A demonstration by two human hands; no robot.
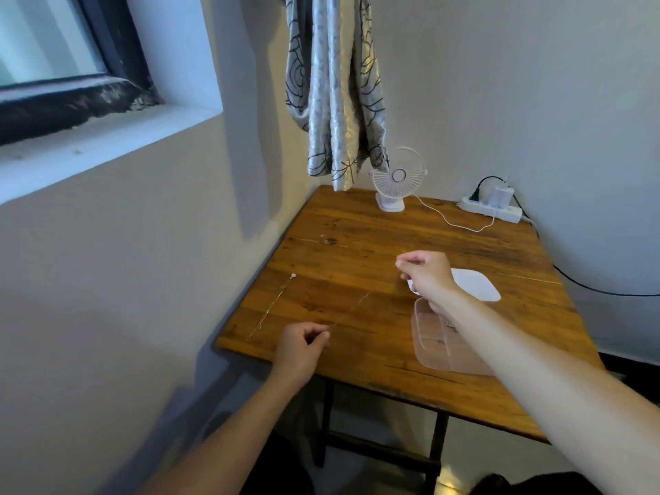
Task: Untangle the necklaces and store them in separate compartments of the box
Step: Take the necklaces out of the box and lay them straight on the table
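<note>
- Two necklaces out on the bench (410,223), already apart from each other; a third bit of chain seems to sit in the box, partly hidden by the right forearm.
- Left hand (301,348) and right hand (426,275) are each closed in a pinch on one end of a thin chain (360,302), stretched between them just above the wood. Very faint in the view; mid-span is barely visible.
- Second necklace (271,307) lies straight near the bench's left edge, with a small pale bead or clasp at its far end. Nobody is touching it.
- Clear compartment box (428,351) sits open at the right, under the right forearm. White lid (478,284) lies just beyond it.
- Handling, my read: the chain is near weightless, fully limp, slippery, and easy to kink or snap if yanked. It will re-knot if dropped in a heap.
- Best hold is at the ends or clasp, fingertip pinch, light tension only.
- To store it, lower one end into an empty compartment and feed the rest down in a loose coil.
- Risks: it could snag on a box divider or slide into a neighbouring compartment.
- Fan (396,180) at the back; can't tell if it's running. Airflow could move links this light.
</note>
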